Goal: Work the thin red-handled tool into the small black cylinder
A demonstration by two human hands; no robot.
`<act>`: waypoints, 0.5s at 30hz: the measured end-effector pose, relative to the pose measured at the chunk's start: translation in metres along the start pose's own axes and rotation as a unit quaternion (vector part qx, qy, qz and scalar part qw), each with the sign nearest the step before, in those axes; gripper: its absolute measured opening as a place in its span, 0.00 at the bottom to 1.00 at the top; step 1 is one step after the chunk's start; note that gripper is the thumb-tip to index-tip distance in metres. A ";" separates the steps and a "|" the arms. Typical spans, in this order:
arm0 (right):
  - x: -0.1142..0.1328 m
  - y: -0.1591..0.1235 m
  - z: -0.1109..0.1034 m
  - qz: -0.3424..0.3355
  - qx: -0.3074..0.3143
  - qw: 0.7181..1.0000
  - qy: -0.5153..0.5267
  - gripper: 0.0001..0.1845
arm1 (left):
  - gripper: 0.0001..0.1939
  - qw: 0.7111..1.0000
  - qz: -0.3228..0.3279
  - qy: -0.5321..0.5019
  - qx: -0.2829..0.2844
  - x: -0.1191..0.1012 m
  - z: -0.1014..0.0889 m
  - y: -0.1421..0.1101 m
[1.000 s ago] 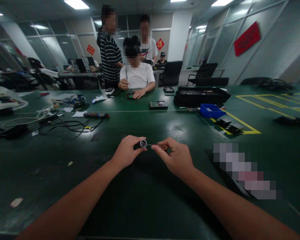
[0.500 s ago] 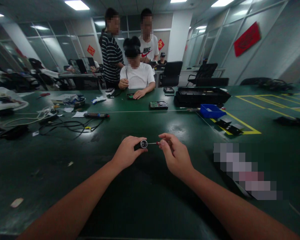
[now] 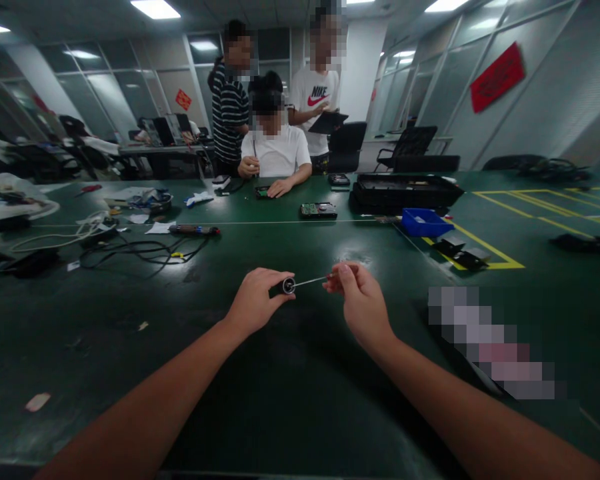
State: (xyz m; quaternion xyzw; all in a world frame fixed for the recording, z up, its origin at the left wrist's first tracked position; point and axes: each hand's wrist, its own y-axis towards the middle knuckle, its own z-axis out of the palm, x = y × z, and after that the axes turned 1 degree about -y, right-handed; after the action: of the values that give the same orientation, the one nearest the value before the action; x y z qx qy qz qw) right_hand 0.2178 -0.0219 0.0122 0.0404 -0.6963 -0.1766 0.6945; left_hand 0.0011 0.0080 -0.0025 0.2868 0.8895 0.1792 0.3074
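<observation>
My left hand (image 3: 255,303) is closed around a short black cylinder (image 3: 288,285), thumb below and fingers above. Its round, silver-rimmed end faces me. My right hand (image 3: 361,297) grips a screwdriver (image 3: 310,282) by its handle, which the fingers mostly hide. The thin metal shaft slants down to the left from those fingers, and its tip meets the cylinder's round end. Whether the tip sits inside the end or only touches it, I cannot tell. Both hands are held above the green table (image 3: 300,413).
Across the table a seated person in white (image 3: 275,153) works on a circuit board, two people standing behind. A hard drive (image 3: 319,211), a black tray (image 3: 405,193) and a blue bin (image 3: 425,222) lie ahead. Cables (image 3: 145,250) are at left, a blurred-out object (image 3: 490,347) at right.
My right hand has shifted slightly right and turned, tilting the screwdriver so its shaft slopes more; the handle shows less. My left hand stays in place. One standing person has moved right, holding a dark tablet-like object.
</observation>
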 end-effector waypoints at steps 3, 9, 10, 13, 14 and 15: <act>0.006 -0.005 0.000 -0.042 -0.004 0.998 -0.037 0.14 | 0.19 1.000 -0.002 0.005 0.004 -0.001 0.000 0.000; 0.004 -0.006 -0.003 -0.098 0.028 0.990 -0.100 0.12 | 0.19 1.000 0.000 0.007 0.013 0.000 0.001 0.000; 0.003 -0.006 -0.003 -0.100 0.036 0.988 -0.112 0.12 | 0.20 1.000 -0.002 0.006 0.015 0.001 0.002 0.000; 0.003 -0.004 -0.005 -0.103 0.051 0.982 -0.149 0.12 | 0.22 1.000 -0.003 0.006 0.030 0.004 0.005 0.000; 0.003 -0.003 -0.005 -0.105 0.052 0.980 -0.162 0.12 | 0.22 0.999 -0.001 0.008 0.036 0.005 0.006 0.000; 0.004 -0.003 -0.005 -0.107 0.052 0.977 -0.176 0.12 | 0.22 0.999 0.001 0.010 0.044 0.005 0.006 0.000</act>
State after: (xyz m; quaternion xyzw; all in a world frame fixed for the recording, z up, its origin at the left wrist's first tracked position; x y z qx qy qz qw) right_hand 0.2224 -0.0271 0.0148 0.1192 -0.8078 -0.2174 0.5348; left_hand 0.0018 0.0125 -0.0097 0.2995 0.8991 0.1433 0.2853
